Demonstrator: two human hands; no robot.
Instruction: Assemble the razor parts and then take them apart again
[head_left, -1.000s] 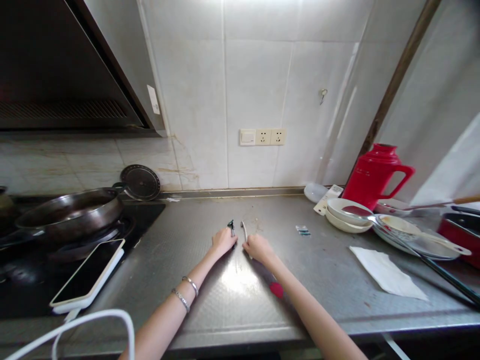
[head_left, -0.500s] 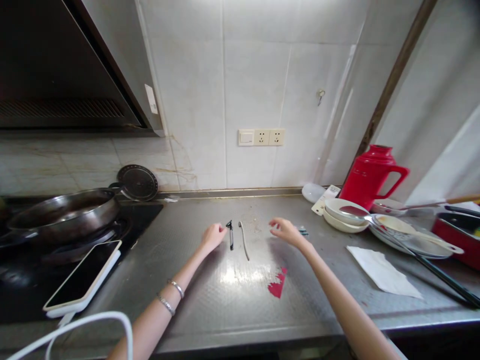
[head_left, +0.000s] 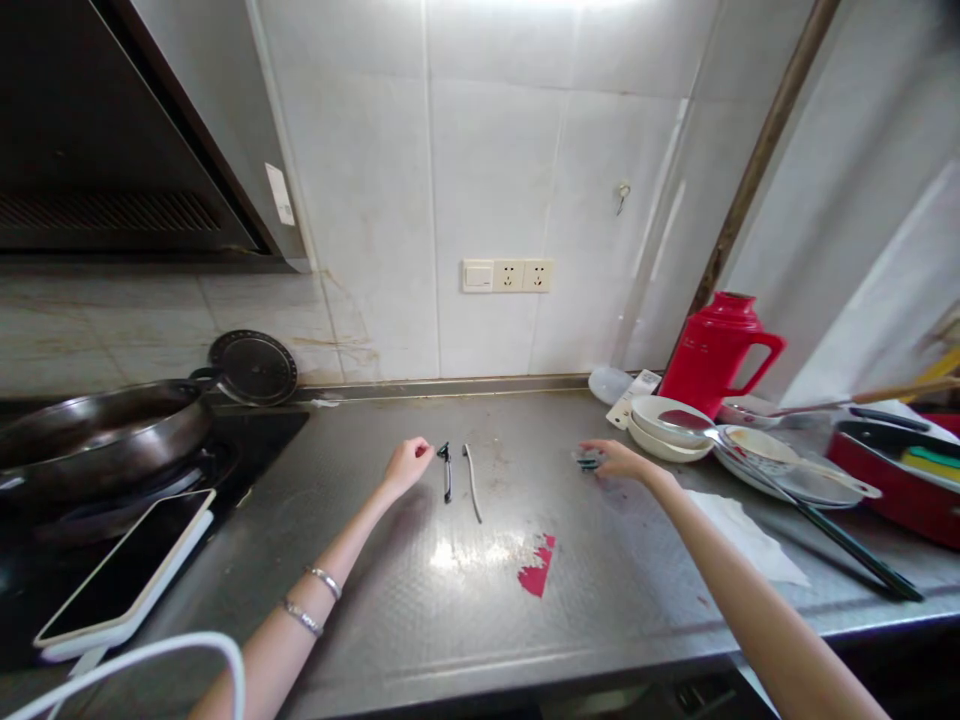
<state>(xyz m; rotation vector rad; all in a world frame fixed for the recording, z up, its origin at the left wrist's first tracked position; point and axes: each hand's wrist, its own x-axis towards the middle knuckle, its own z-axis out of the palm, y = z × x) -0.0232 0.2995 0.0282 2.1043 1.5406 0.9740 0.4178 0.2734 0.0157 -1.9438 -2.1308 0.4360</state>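
Note:
On the steel counter point(head_left: 375, 600), my left hand point(head_left: 410, 465) is curled into a loose fist, with nothing visible in it. Just right of its fingertips lies a slim black-and-silver tool with a T-shaped head point(head_left: 448, 473), like a razor or peeler. Beside that rests a thin, slightly curved pale stick with a dark end point(head_left: 473, 485). My right hand point(head_left: 619, 460) has its fingers stretched apart over a small dark teal and clear item point(head_left: 588, 464); whether they touch it I cannot tell. A torn red scrap point(head_left: 537, 568) lies nearer the front.
Stacked bowls point(head_left: 667, 440), a plate with a long-handled ladle point(head_left: 832, 520), a paper napkin point(head_left: 750, 540), a red thermos point(head_left: 716, 350) and a red pot point(head_left: 892, 490) crowd the right. Left are a pan point(head_left: 105, 430) on the stove and a phone point(head_left: 124, 580) with a white cable.
My right hand has moved right, from above the bare counter to the small teal item. The view has shifted a little to the right. My left hand stays beside the black tool.

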